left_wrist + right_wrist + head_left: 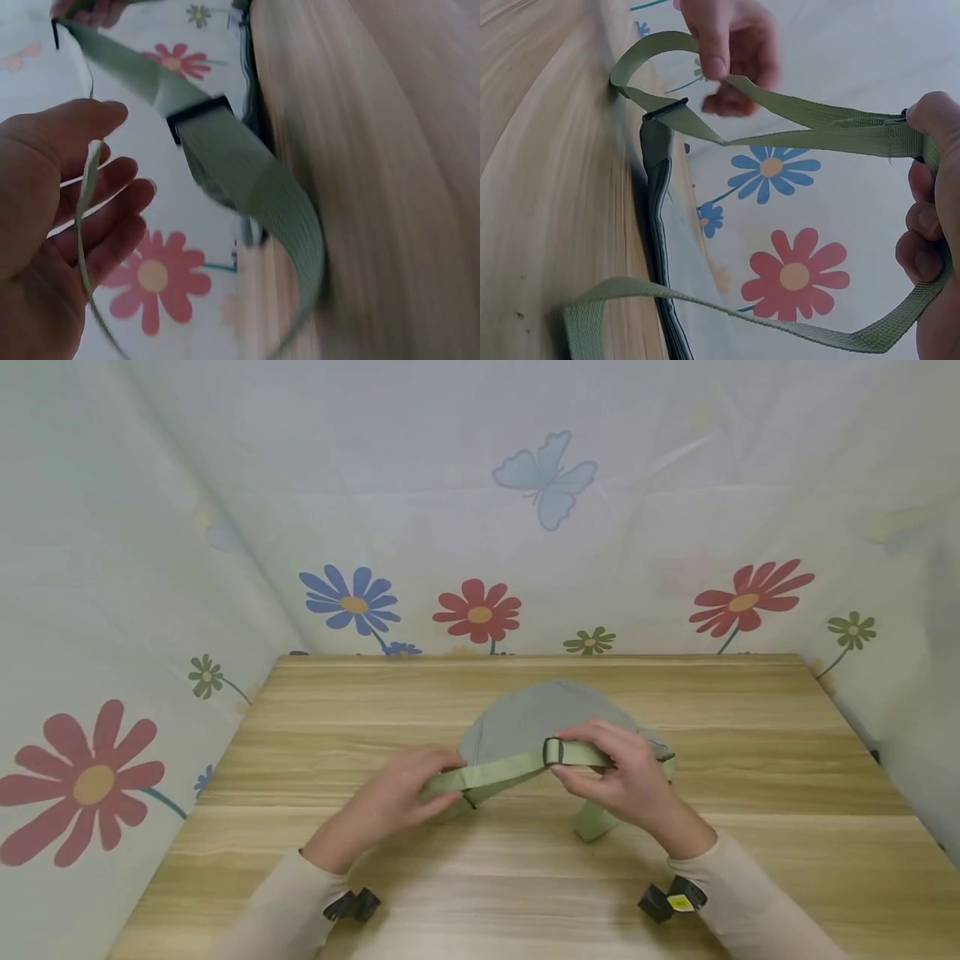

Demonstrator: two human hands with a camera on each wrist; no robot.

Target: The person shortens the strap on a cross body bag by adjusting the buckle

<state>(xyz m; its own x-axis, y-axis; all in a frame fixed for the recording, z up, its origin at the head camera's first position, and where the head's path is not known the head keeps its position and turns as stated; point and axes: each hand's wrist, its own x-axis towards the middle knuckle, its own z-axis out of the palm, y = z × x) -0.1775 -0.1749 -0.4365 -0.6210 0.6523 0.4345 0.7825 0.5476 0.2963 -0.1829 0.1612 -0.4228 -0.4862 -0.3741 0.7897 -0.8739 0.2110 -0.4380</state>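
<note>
A grey-green half-moon bag (pixel 551 710) lies on the wooden table, its curved side away from me. Its light green webbing strap (pixel 506 769) is lifted toward me. My left hand (pixel 390 797) pinches the strap between thumb and index finger at the bag's left end; the other fingers hang loosely bent in the left wrist view. My right hand (pixel 630 781) grips the strap beside a black slider buckle (pixel 552 752), fingers curled round the webbing in the right wrist view. A black ring (pixel 666 110) joins the strap to one end of the bag.
The wooden table (pixel 315 710) spreads out around the bag. Behind it and along the sides hangs a pale sheet (pixel 405 510) printed with flowers and a butterfly. A strap end (pixel 596 821) lies below my right hand. Black wrist cameras (pixel 352 906) sit at both cuffs.
</note>
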